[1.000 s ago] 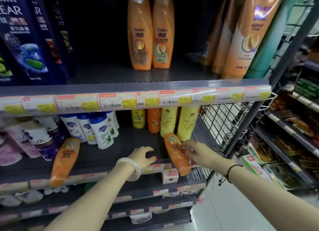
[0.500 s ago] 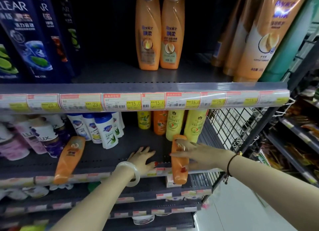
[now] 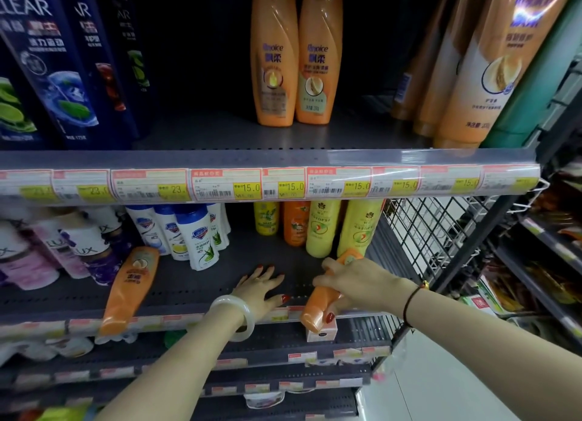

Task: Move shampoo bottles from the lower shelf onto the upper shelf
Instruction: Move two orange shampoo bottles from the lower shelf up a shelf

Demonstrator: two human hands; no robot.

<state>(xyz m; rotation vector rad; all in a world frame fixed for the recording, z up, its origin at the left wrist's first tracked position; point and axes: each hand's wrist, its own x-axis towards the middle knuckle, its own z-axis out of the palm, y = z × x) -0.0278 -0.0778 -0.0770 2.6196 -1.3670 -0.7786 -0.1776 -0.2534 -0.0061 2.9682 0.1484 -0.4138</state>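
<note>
Our right hand [image 3: 362, 282] grips an orange shampoo bottle [image 3: 318, 307] that lies at the front of the lower shelf [image 3: 195, 291], fingers curled over its middle, one end jutting past the edge. Our left hand [image 3: 261, 287] rests flat, fingers spread, on the same shelf just beside it. Another orange bottle [image 3: 130, 290] lies further left. Two upright bottles [image 3: 274, 58] stand on the upper shelf [image 3: 220, 131].

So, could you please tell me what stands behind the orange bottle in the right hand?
Directly behind the orange bottle stand two yellow bottles. Their tops are covered by the price strip, and the orange bottle's end covers the right one's base.
</note>
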